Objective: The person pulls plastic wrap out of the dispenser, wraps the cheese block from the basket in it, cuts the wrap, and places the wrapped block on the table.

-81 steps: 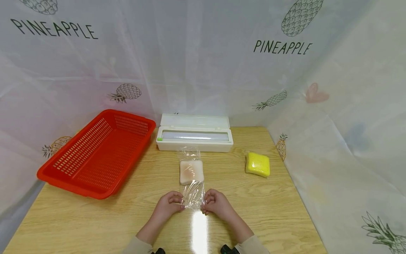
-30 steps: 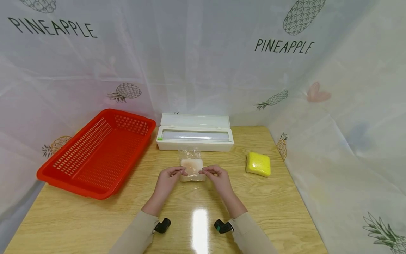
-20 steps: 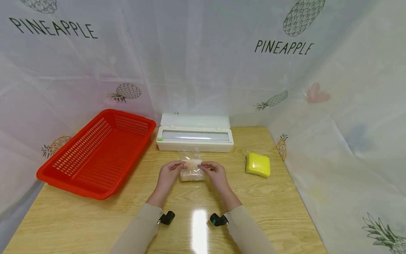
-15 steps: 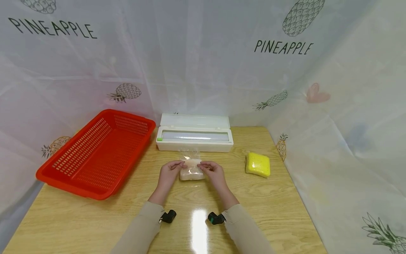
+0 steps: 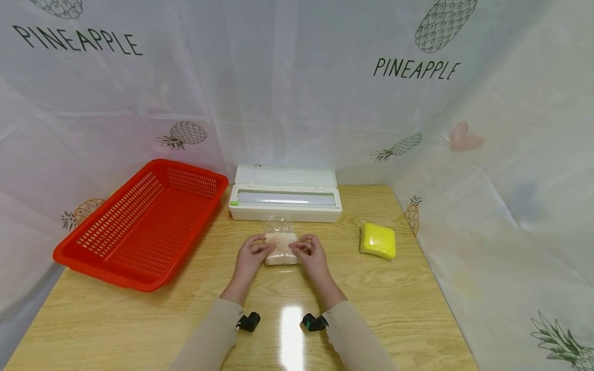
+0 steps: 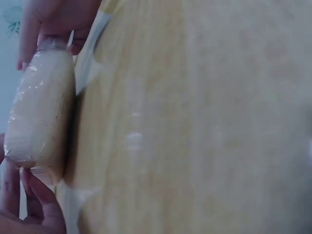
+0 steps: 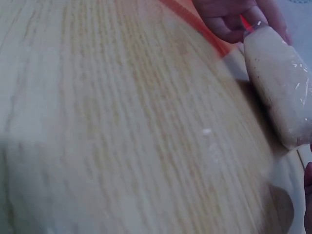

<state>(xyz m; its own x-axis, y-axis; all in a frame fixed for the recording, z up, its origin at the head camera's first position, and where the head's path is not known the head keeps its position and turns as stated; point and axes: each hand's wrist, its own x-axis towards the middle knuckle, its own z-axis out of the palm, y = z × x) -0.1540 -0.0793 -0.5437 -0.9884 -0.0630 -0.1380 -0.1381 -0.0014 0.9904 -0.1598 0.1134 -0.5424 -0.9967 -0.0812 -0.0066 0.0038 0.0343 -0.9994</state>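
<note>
A pale, square, bread-like slab (image 5: 281, 257) lies flat on the table, partly wrapped in clear cling film (image 5: 277, 224). One film end still stretches out flat on its far side. My left hand (image 5: 251, 254) is at the slab's left edge, thumb and fingertips pinching the film there. At the opposite edge my right hand (image 5: 312, 253) pinches the film in the same way. In the left wrist view the slab (image 6: 41, 107) shows its near side under shiny film, with my left hand (image 6: 36, 202) below. The right wrist view shows the slab (image 7: 280, 85) between both hands.
Behind the slab stands a white cling film dispenser (image 5: 285, 212) with its lid up and a roll inside. A red plastic basket (image 5: 160, 283) sits at left. To the right lies a yellow film-wrapped block (image 5: 378, 240). A pineapple-print curtain (image 5: 297, 93) encloses the wooden table (image 5: 394, 319).
Both hands have moved forward from the near film end, folding it back over the slab. In the last half second they have shifted slightly down onto the slab's two sides.
</note>
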